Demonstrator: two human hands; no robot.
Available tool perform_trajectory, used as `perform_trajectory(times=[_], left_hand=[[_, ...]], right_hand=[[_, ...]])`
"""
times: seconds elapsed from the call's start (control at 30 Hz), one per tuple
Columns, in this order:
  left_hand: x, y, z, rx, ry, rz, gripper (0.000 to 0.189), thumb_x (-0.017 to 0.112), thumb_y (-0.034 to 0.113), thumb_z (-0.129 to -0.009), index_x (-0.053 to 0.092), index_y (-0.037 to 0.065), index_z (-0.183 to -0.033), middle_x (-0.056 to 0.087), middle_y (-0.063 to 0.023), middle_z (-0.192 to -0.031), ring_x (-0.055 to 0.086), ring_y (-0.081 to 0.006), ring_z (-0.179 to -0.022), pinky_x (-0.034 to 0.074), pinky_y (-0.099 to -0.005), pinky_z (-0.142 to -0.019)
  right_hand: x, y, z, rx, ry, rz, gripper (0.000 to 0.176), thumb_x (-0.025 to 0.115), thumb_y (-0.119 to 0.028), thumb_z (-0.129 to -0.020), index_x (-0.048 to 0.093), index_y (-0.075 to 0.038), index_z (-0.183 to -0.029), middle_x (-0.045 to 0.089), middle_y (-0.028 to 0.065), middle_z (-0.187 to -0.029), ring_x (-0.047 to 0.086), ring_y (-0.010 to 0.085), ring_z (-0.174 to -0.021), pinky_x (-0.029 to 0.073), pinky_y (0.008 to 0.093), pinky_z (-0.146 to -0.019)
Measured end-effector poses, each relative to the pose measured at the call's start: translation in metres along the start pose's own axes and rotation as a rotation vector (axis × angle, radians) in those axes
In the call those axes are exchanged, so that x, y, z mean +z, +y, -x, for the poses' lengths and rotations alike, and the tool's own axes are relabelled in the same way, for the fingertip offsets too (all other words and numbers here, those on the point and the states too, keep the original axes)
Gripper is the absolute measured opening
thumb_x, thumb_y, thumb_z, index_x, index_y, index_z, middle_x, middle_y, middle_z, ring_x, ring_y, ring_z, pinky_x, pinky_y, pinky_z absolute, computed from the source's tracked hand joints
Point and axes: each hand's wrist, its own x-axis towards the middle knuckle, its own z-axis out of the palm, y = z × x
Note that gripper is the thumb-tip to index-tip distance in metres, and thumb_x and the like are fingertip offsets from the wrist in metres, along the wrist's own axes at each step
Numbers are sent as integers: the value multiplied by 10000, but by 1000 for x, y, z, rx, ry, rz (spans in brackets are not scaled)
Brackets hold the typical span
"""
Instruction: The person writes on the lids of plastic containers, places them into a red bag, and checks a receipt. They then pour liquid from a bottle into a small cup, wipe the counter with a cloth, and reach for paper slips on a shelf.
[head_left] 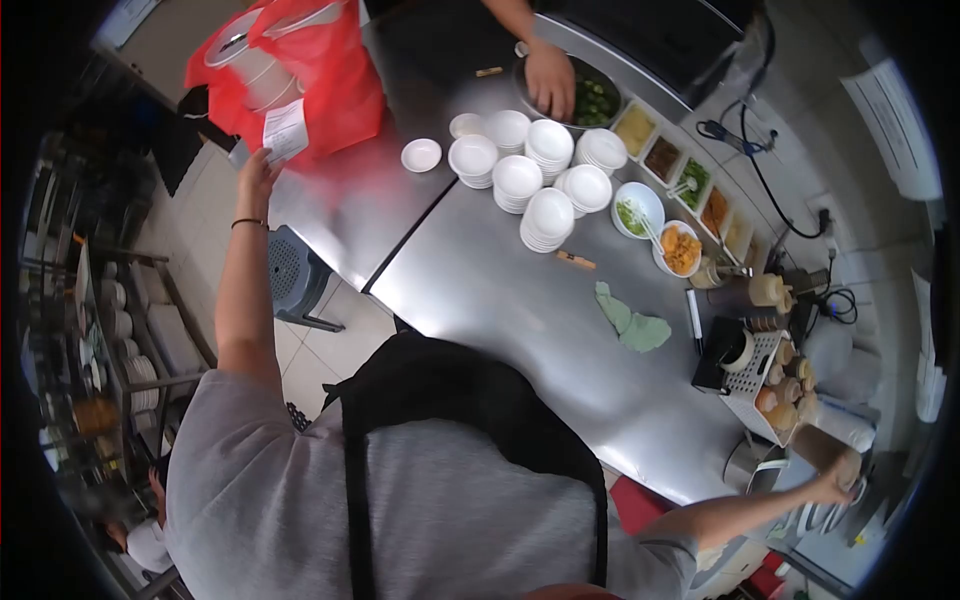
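Observation:
My left hand (258, 175) is stretched out at the upper left, its fingers closed on the lower edge of a printed paper slip (286, 131). The slip lies against a red plastic bag (345, 85), in which white tubs (262, 80) show. Far to the lower right, my right hand (832, 484) is closed beside a brownish cylindrical container (826, 449) and a small metal part. What its fingers hold is too small to make out.
Stacked white bowls (549, 216) stand on the steel table (480, 290). Beyond them, a co-worker's hand (550, 82) reaches into a bowl of green pieces (597, 100). Ingredient trays (692, 183), a green cloth (632, 320) and a bottle basket (757, 385) line the right. A stool (295, 270) stands left.

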Motion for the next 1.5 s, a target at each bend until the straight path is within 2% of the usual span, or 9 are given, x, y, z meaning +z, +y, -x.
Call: perform_trajectory(times=[0.1, 0.17, 0.23, 0.33, 0.5, 0.63, 0.77, 1.03, 1.5], left_hand=[[-1, 7, 2, -5, -32, 1, 275, 560, 81, -791, 473, -67, -1005, 557, -151, -962, 562, -261, -920, 511, -383, -813], [3, 12, 7, -5, -67, 19, 275, 558, 78, -787, 477, -71, -1004, 565, -162, -972, 558, -269, -925, 491, -389, -839], [4, 11, 10, -15, -28, 20, 250, 551, 80, -791, 494, -62, -988, 570, -162, -990, 558, -270, -932, 482, -400, -844], [-3, 12, 6, -46, -150, 22, 188, 533, 73, -810, 525, -42, -959, 578, -148, -997, 563, -252, -932, 474, -402, -857], [-15, 19, 3, -87, -283, -16, 163, 517, 101, -828, 539, -16, -940, 583, -131, -999, 567, -222, -928, 467, -384, -863], [-23, 28, 1, -169, -395, -9, 136, 515, 108, -836, 547, 10, -924, 596, -113, -985, 574, -193, -909, 465, -352, -856], [-30, 37, -3, -208, -462, 6, 107, 516, 105, -840, 548, 25, -903, 610, -92, -942, 582, -176, -881, 460, -340, -857], [-40, 40, -12, -305, -509, 76, 62, 509, 69, -844, 564, 44, -862, 611, -67, -923, 580, -148, -862, 478, -317, -812], [-41, 44, -26, -392, -519, 68, 39, 516, 36, -836, 553, 32, -847, 609, -63, -871, 585, -146, -822, 475, -321, -814]], right_hand=[[-91, -109, -16, -88, 417, -806, 730, 871, -240, -493, 438, 5, -1026, 539, 150, -939, 587, 262, -850, 539, 409, -689], [-112, -132, -9, -139, 482, -838, 668, 834, -179, -567, 419, 31, -1046, 547, 158, -958, 580, 278, -876, 539, 412, -715], [-152, -184, 23, -188, 233, -1044, 835, 807, -125, -592, 280, 77, -1207, 519, 187, -1039, 565, 275, -894, 521, 374, -738], [-171, -205, 76, 101, -93, -1218, 595, 692, -178, -710, 407, 42, -1183, 508, 189, -1114, 556, 285, -937, 503, 400, -783], [-242, -359, 204, 426, -1049, -1615, 717, 521, -496, -733, 405, 11, -1226, 526, 192, -1090, 557, 276, -935, 474, 372, -779], [-290, -477, 316, 896, -1770, -1486, 780, 649, -446, -647, 388, 11, -1222, 545, 170, -1007, 576, 276, -845, 492, 365, -708], [-297, -560, 409, 858, -2406, -1197, 638, 649, -316, -734, 391, 19, -1211, 543, 139, -1033, 574, 244, -887, 495, 367, -741], [-263, -639, 491, 935, -2661, -488, 598, 638, -410, -758, 440, -9, -1154, 552, 96, -965, 577, 178, -839, 502, 323, -690], [-226, -668, 502, 884, -2681, -84, 572, 677, -408, -734, 468, -27, -1105, 562, 94, -921, 589, 170, -775, 508, 307, -642]])
